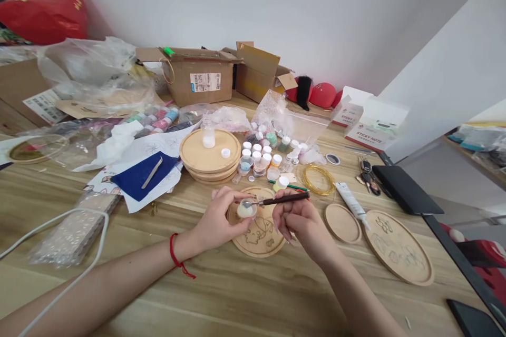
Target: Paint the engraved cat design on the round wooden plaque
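My left hand (221, 217) grips a small clear cup (246, 210) of pale yellowish contents between thumb and fingers. In my right hand (298, 221) is a small tool with a dark wooden handle (286, 198); its metal tip reaches into the cup. Both hands are over a round wooden plate (259, 247) with line drawings on it. Just behind the plate stands a jar with a white lid (282, 182).
Stacked round plates (209, 155) carry a glass jar (208, 137). Lidded jars (266, 159) cluster behind my hands. A gold wire coil (318, 180), a white tube (351, 202) and a drawn-on plate (399, 247) are right; tweezers (152, 172) rest on blue cloth (138, 181) left.
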`<state>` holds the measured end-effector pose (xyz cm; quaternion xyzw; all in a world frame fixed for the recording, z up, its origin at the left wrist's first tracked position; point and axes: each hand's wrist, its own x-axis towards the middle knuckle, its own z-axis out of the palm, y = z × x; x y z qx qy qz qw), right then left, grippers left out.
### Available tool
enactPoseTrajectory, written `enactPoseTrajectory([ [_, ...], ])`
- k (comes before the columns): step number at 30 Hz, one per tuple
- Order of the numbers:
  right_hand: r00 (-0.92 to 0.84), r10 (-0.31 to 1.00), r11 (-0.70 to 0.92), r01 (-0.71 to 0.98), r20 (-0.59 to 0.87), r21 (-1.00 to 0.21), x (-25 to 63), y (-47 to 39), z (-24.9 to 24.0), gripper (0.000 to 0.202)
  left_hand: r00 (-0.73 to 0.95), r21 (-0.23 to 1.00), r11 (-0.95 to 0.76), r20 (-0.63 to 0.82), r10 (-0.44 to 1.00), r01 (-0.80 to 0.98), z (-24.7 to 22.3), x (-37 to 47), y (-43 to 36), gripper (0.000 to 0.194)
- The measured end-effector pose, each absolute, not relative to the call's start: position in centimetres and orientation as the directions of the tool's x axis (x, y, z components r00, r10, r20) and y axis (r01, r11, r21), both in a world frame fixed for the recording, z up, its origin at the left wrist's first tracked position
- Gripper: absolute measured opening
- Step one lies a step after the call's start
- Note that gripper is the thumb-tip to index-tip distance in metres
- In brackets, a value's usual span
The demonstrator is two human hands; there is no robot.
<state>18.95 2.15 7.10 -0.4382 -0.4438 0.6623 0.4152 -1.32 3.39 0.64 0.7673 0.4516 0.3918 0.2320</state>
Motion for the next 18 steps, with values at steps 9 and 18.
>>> enactPoseTrajectory([
  [9, -0.315, 0.945, -0.120, -0.086, -0.087, -0.989, 19.89, 2.24, 6.70, 0.019, 0.321, 0.752, -0.450, 0.327, 0.889, 0.481, 0.60, -1.46, 3.51, 0.038],
  [18, -0.259, 0.966, 0.057, 0.149, 0.017, -0.987, 19.68, 1.80, 7.45, 0.035, 0.428, 0.769, -0.505, 0.334, 0.840, 0.392, 0.55, -1.71, 3.71, 0.039],
])
